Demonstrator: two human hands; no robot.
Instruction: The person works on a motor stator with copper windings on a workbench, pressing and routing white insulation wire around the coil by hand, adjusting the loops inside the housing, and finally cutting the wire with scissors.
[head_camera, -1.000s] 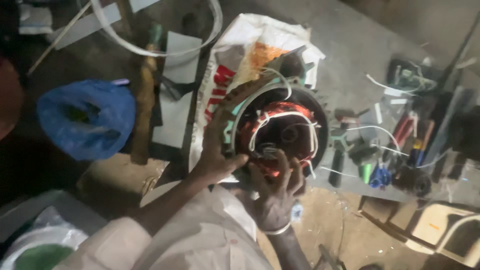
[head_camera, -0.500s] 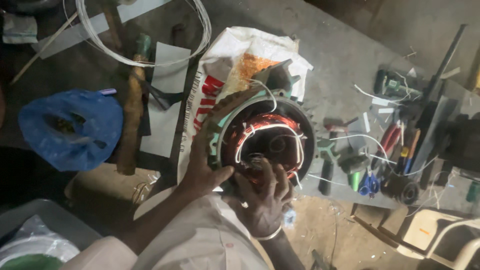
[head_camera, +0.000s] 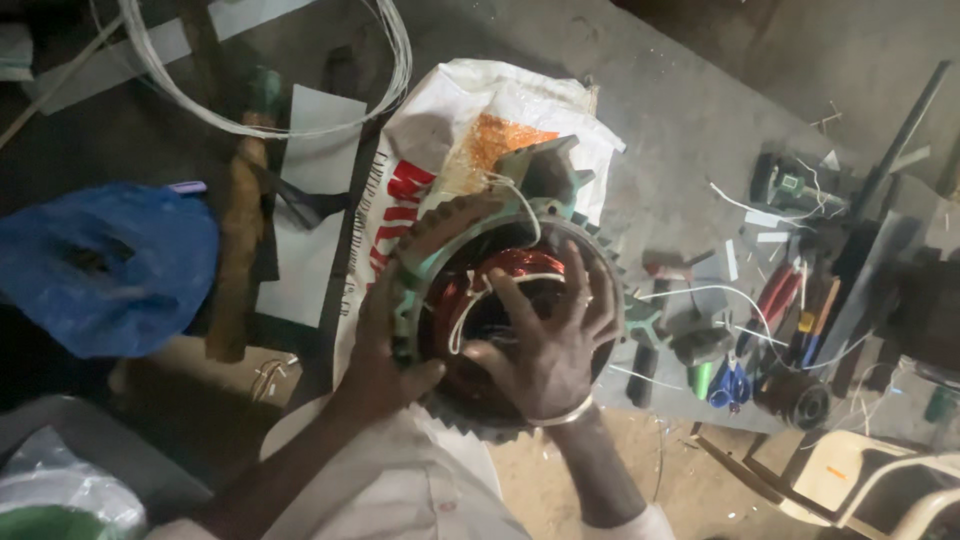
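Observation:
A round finned motor stator (head_camera: 560, 215), green-painted with copper windings inside, lies on a white printed sack (head_camera: 440, 130) in front of me. My left hand (head_camera: 385, 350) grips the stator's left rim, thumb hooked over the inner edge. Spread across the bore, my right hand (head_camera: 550, 340) presses its fingers on the copper coils and white insulation sleeves. A metal bangle sits on the right wrist.
A blue plastic bag (head_camera: 105, 265) lies at the left beside a wooden-handled tool (head_camera: 240, 230). White wire loops (head_camera: 300, 120) and paper sheets (head_camera: 305, 240) lie behind. Pliers, screwdrivers and small tools (head_camera: 780, 330) crowd the right. A white chair (head_camera: 860, 470) stands at lower right.
My right hand has moved from the lower rim up over the bore, fingers now spread on the windings. The left hand keeps its grip on the rim.

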